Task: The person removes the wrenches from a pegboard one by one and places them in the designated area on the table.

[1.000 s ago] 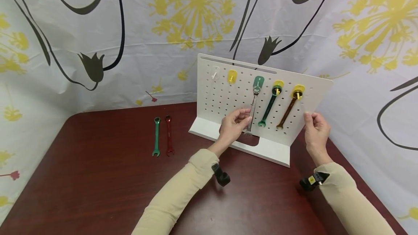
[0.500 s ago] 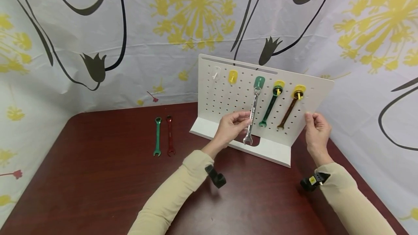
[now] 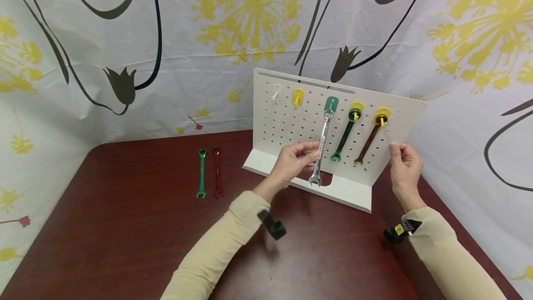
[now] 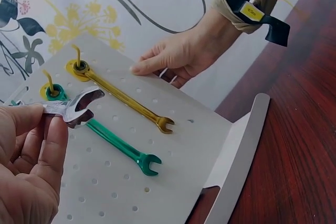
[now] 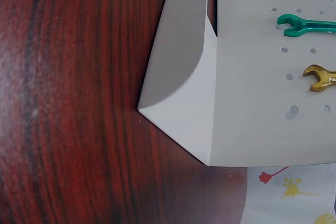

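My left hand (image 3: 290, 165) pinches a silver combination wrench (image 3: 322, 141) by its shank between thumb and fingers. The wrench's ring end is at the green hook (image 3: 331, 103), its open end tilted out from the white pegboard (image 3: 291, 126). In the left wrist view the silver jaw end (image 4: 79, 109) sticks out past my fingers. My right hand (image 3: 405, 170) grips the pegboard's right edge, thumb in front. A dark green wrench (image 3: 344, 138) and a bronze-gold wrench (image 3: 368, 145) hang from yellow hooks to the right. The right wrist view does not show the right hand.
A green wrench (image 3: 201, 173) and a red wrench (image 3: 217, 172) lie side by side on the dark red table (image 3: 125, 216). A clear hook (image 3: 276, 92) and a yellow hook (image 3: 297, 97) bear nothing. A patterned curtain (image 3: 175, 45) stands behind the board.
My left hand has shifted slightly left, tilting the silver wrench's lower end outward from the board. The right hand keeps its grip on the edge.
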`<action>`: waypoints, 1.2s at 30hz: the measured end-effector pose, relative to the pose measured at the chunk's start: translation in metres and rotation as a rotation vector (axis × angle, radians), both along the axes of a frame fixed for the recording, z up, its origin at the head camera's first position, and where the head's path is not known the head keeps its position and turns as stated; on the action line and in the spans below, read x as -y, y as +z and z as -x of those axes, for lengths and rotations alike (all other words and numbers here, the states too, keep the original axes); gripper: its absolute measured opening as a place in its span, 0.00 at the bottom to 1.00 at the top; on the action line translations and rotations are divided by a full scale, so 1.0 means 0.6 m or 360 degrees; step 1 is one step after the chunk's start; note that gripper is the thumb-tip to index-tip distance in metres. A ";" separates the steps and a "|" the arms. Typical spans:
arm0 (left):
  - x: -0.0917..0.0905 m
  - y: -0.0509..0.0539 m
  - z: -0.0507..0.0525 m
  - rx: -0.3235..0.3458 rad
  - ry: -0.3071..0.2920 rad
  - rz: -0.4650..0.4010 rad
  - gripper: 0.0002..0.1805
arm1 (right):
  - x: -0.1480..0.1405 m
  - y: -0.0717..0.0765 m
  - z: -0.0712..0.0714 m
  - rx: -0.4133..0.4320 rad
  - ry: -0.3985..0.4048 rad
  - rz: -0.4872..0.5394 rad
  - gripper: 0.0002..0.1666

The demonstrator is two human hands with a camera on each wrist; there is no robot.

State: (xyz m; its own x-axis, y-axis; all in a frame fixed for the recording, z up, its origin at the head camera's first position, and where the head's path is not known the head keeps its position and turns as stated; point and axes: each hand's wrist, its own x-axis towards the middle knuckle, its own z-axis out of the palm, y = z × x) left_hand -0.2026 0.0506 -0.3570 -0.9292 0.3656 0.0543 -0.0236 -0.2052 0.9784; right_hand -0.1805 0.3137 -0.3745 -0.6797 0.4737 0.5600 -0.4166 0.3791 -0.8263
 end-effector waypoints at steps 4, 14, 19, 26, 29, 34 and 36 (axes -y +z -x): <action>0.001 0.004 -0.002 0.0040 -0.0012 -0.0010 0.17 | 0.000 0.001 0.000 0.0013 -0.0008 -0.0016 0.16; 0.004 0.014 -0.004 0.0095 -0.0062 -0.0029 0.17 | 0.000 0.002 0.000 -0.0005 -0.0011 -0.0037 0.19; 0.004 0.018 -0.006 0.0094 -0.0072 -0.0039 0.17 | 0.000 0.001 0.000 -0.0021 0.0001 -0.0020 0.17; 0.004 0.026 -0.007 0.0088 -0.0077 -0.0080 0.17 | 0.002 0.001 -0.002 0.0010 -0.0006 -0.0017 0.16; 0.004 0.029 -0.008 0.0075 -0.0075 -0.0092 0.17 | 0.003 0.001 -0.003 0.0032 -0.0015 -0.0019 0.16; 0.008 0.028 -0.010 0.0076 -0.0070 -0.0092 0.17 | 0.002 0.001 -0.003 0.0028 -0.0013 -0.0010 0.16; 0.010 0.026 -0.010 0.0082 -0.0066 -0.0102 0.17 | 0.001 0.001 -0.003 0.0021 -0.0011 -0.0002 0.16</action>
